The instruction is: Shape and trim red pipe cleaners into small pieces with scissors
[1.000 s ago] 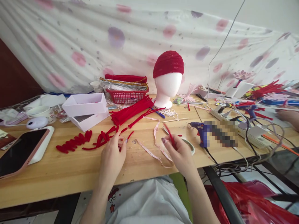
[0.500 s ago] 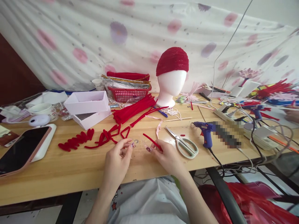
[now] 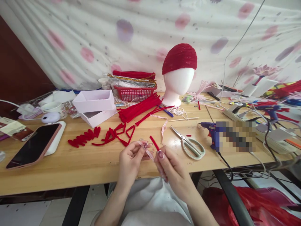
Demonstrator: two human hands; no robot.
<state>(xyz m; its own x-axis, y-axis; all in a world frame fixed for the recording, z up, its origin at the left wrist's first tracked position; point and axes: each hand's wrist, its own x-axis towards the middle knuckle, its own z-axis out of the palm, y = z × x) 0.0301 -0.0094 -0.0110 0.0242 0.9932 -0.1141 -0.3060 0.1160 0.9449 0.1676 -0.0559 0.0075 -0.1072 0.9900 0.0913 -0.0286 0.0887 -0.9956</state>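
Near the table's front edge, my left hand [image 3: 131, 160] pinches a narrow pale pink strip with small marks [image 3: 149, 153], which looks like a tape measure. The strip runs across toward my right hand [image 3: 172, 168], whose fingers are closed around a short red pipe cleaner [image 3: 154, 143]. The pipe cleaner's free end points up and to the left. Whether the right fingers also grip the strip is hard to see. Bent red pipe cleaner shapes [image 3: 129, 133] lie just beyond my left hand. Green-handled scissors [image 3: 191, 147] rest to the right of my right hand.
A bundle of red pipe cleaners [image 3: 139, 108] lies before a red basket [image 3: 135, 93]. Behind stands a white foam head [image 3: 177, 83] with a red cap [image 3: 180, 59]. A blue glue gun [image 3: 213, 135] and cables are at right; a phone [image 3: 34, 144] lies at left.
The pink strip is now stretched between my hands. My right hand has turned, tilting the pipe cleaner more upright. The whole view has shifted slightly.
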